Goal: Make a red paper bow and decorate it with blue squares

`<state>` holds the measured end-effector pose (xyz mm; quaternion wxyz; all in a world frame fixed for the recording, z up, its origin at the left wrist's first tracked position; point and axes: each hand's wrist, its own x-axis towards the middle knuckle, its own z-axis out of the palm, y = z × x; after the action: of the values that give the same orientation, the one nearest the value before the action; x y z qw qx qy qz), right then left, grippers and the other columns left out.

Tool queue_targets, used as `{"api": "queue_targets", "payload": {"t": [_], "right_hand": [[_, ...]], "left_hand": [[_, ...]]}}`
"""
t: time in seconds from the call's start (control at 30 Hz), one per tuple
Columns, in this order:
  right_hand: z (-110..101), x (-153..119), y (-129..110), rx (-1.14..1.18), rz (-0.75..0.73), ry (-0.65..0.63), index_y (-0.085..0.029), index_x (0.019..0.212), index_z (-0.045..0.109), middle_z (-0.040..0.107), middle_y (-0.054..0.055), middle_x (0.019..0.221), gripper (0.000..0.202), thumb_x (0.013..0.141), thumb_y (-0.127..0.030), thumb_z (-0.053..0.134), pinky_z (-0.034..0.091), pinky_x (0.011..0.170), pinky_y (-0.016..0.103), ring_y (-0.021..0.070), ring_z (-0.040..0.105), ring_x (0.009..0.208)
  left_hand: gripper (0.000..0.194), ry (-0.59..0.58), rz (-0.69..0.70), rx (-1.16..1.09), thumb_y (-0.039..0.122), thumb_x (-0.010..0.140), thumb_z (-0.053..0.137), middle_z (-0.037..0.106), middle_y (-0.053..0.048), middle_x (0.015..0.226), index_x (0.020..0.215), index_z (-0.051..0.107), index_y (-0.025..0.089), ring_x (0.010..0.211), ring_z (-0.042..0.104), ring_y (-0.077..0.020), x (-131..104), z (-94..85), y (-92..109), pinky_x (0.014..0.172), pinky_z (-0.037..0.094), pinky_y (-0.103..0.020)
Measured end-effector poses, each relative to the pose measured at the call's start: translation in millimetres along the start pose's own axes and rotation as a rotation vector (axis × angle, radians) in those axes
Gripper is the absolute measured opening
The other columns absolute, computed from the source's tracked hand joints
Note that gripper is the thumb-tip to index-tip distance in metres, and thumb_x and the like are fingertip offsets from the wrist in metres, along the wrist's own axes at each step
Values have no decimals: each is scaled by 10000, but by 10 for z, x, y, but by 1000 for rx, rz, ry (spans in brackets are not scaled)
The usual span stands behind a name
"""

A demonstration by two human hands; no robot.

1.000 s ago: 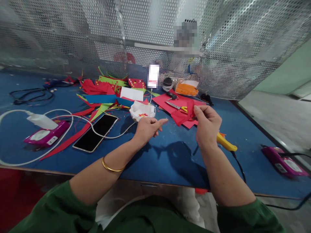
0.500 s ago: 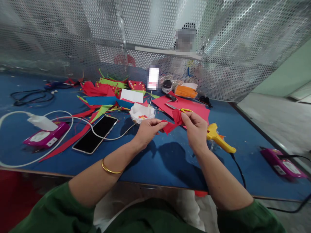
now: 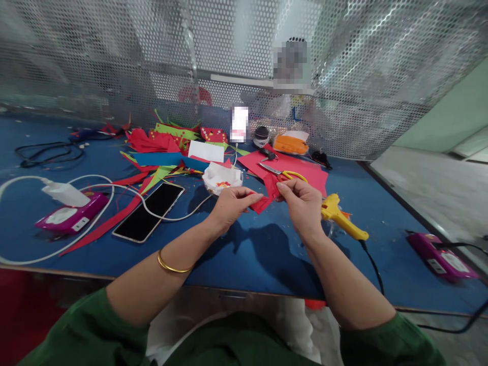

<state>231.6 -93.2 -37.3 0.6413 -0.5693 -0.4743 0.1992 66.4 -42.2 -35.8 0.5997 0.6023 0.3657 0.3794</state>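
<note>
Between my hands, above the blue table, is a folded piece of red paper (image 3: 271, 187). My left hand (image 3: 233, 206) pinches its left end between thumb and fingers. On the right side, my right hand (image 3: 303, 202) grips the paper with thumb and forefinger. Scissors with yellow handles (image 3: 293, 175) lie just beyond my right hand on a red sheet (image 3: 314, 175). A white-lined bowl (image 3: 229, 175) with small red and orange bits stands behind my left hand. Close to my right wrist rests a yellow glue gun (image 3: 345, 219) with a black cord.
A dark phone (image 3: 150, 211) lies at left, crossed by a white cable. Purple power strips (image 3: 78, 211) sit on both sides. Coloured paper strips (image 3: 160, 140) pile up behind. A lit, blurred phone (image 3: 239, 124) leans on the perforated metal screen (image 3: 152, 56). A person is behind the screen.
My right hand has moved slightly left and down with its end of the red paper. The paper's folds now sit lower and flatter. My left hand stays nearly in place.
</note>
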Motion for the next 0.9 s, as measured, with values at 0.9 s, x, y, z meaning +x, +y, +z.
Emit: {"api": "queue_targets", "payload": {"t": [0.9], "right_hand": [[-117,85,-60,47,-148,-121,-261,1149,700,761,54,1097,306,931,-438,580,536,936,400,199,702,1008]], "left_hand": [[182,-141,-351,-419,280,694,733,550,20,567,604,610,181,533,489,-93,30,-61,33,529,350,-245]]}}
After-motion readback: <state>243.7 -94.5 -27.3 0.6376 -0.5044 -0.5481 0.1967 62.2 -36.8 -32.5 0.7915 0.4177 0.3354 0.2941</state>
